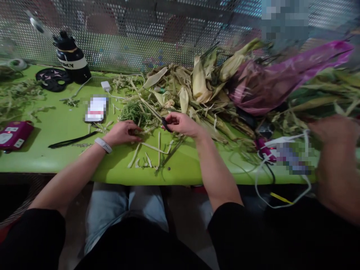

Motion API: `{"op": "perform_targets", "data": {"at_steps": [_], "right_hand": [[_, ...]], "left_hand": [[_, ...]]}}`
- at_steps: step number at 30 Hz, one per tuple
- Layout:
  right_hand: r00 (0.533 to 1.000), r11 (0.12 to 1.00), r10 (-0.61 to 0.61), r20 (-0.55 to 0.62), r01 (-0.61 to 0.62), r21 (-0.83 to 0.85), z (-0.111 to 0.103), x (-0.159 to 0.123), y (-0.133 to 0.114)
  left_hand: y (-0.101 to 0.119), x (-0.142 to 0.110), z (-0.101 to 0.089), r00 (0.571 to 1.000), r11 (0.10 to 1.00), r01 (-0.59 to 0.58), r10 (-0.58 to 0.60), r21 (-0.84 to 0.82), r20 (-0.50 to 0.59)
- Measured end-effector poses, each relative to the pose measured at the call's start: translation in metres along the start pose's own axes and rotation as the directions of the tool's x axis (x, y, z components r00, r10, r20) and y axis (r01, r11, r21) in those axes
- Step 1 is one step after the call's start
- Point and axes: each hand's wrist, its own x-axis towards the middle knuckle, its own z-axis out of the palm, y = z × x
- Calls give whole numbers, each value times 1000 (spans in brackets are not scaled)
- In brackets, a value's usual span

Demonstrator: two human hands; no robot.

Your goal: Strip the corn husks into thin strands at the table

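Your right hand (179, 123) is closed around the black handles of the scissors (165, 122), which point away from you and to the left, towards the green clump (135, 114). You can't tell from here whether the blades are apart or together. Left of that grip, your left hand (123, 132) is palm down with its fingers bent, just beside the near edge of the clump; whether the fingertips pinch anything is unclear. You wear a white wristband (103, 145) on that wrist.

Nearer to you than the scissors, pale strips (159, 148) lie loose on the green table (187, 167). Beyond your right-hand grip, and to its right, the husks (199, 84) are heaped, with a pink bag (257, 88) against their right side. Well to the right of your grip is another person's hand (333, 129), blurred, near a white cable (281, 140).

Left of your left hand lies a black strap (72, 140); the phone (96, 108), its screen lit, is beyond the strap. Farther off that way stands the bottle (73, 62), beside a black disc (53, 78). A magenta box (24, 133) sits well left of both hands.
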Motion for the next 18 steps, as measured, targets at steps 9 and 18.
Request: {"op": "perform_targets", "data": {"at_steps": [9,18], "right_hand": [[997,998,35,66,-31,-57,5,-8,-11],[939,966,195,284,-133,-224,1,-16,-19]], "left_hand": [[-11,0,7,990,986,108,-119,-129,-75],[-10,-4,0,993,974,112,-115,-197,-2]]}}
